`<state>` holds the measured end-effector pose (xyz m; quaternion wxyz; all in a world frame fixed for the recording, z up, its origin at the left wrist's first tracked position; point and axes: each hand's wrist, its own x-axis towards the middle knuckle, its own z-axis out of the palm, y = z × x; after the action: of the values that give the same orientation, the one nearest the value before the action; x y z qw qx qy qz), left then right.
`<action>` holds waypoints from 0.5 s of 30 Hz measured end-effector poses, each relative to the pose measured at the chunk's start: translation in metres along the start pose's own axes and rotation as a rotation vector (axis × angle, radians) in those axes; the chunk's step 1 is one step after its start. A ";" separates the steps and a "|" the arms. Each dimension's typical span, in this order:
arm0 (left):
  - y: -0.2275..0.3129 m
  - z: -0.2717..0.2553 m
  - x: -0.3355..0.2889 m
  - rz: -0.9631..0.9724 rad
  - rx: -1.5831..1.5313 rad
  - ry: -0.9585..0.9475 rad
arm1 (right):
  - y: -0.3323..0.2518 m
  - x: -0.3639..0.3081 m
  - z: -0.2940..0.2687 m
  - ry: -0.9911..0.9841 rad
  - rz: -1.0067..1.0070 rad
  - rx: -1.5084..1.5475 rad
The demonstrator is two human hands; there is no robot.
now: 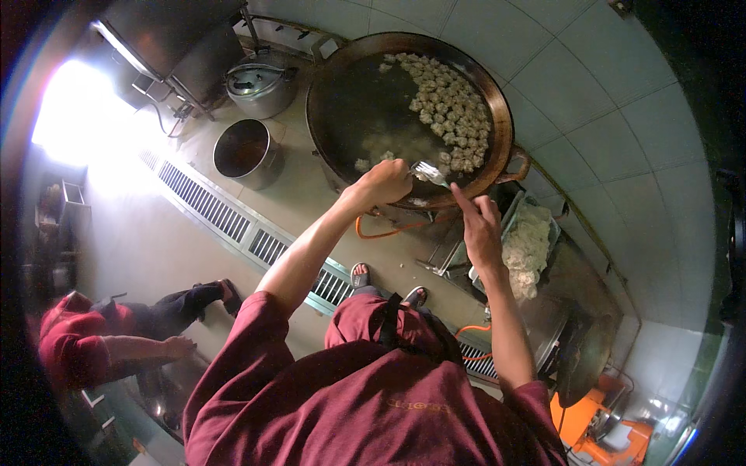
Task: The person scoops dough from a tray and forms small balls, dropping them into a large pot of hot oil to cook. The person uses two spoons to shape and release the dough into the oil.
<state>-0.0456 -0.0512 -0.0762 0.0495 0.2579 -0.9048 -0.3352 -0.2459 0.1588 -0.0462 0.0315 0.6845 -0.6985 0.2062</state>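
Observation:
My left hand [386, 183] is closed in a fist over the near rim of a wide wok [507, 128]; what it holds, if anything, is hidden. In my right hand [482, 229] is a small metal utensil [437, 177], its head smeared with pale paste beside my left fist; whether it is a spoon or a fork I cannot make out. Many pale lumps [454, 116] float in the wok's dark liquid, crowded along the right side, with a few near my left hand. Right of my right forearm, a tray [553, 233] bears a large mass of pale paste [526, 248].
Left of the wok stand an open metal pot [247, 151] and a lidded pot [260, 85]. An orange hose [388, 233] runs beneath the wok. A floor grate [268, 248] crosses behind my feet. Another person in red [78, 342] is at the lower left. Tiled wall [590, 101] bounds the right.

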 end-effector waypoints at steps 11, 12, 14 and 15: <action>-0.109 -0.007 0.008 -0.330 0.234 0.249 | 0.012 0.011 0.098 0.115 0.292 0.376; -0.104 -0.007 -0.011 -0.278 -0.008 0.473 | 0.014 -0.004 0.086 0.115 0.323 0.411; -0.092 -0.011 -0.041 -0.299 -0.204 0.551 | 0.023 -0.039 0.064 0.244 0.306 0.417; -0.084 -0.013 -0.056 -0.221 -0.029 0.514 | 0.031 -0.062 0.054 0.305 0.334 0.399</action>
<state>0.0422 -0.0843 -0.1144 0.2440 0.4310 -0.8241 -0.2750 -0.2598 0.1986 -0.1229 -0.0335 0.5139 -0.7345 0.4419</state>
